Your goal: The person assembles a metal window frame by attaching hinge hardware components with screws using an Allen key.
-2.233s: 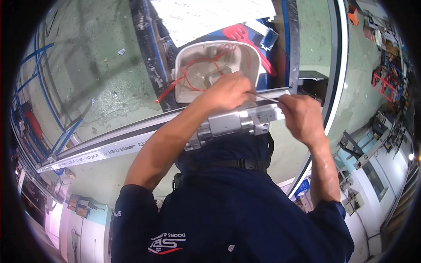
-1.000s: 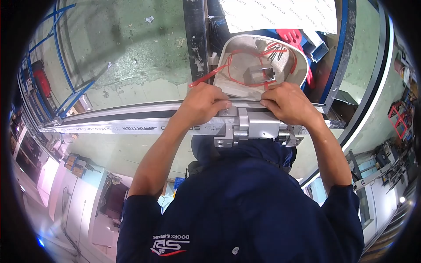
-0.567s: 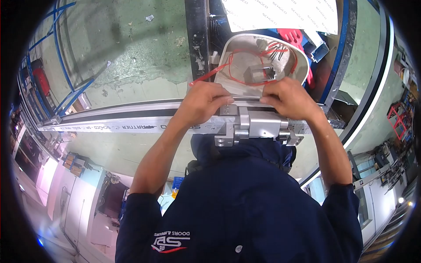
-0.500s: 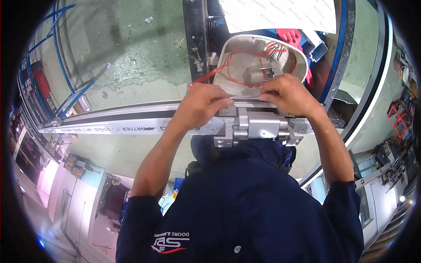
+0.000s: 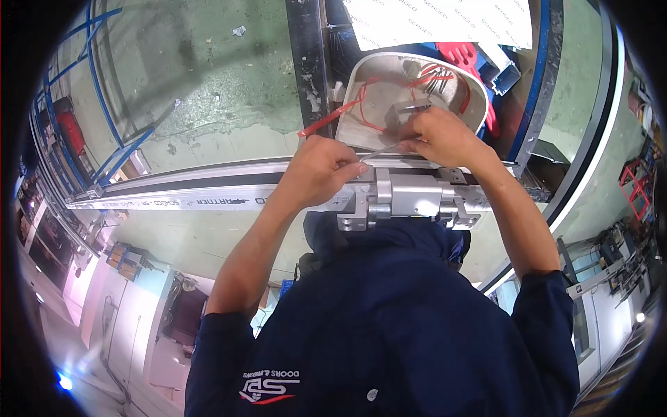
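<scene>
pinched between the left hand (image 5: 321,167) and right hand (image 5: 439,136), a thin metal rod (image 5: 381,148) slants above the hinge block (image 5: 410,198) on the aluminium profile (image 5: 208,198) at mid-frame, apparently not yet seated, beside the white bowl (image 5: 368,104)

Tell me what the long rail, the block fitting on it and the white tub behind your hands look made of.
The long rail looks like extruded aluminium under a white printed protective film. The block fitting seems bare machined or cast metal: matte silver with crisp edges. The white tub is probably plastic, judging by its rounded moulded rim and dull, scuffed surface.
</scene>
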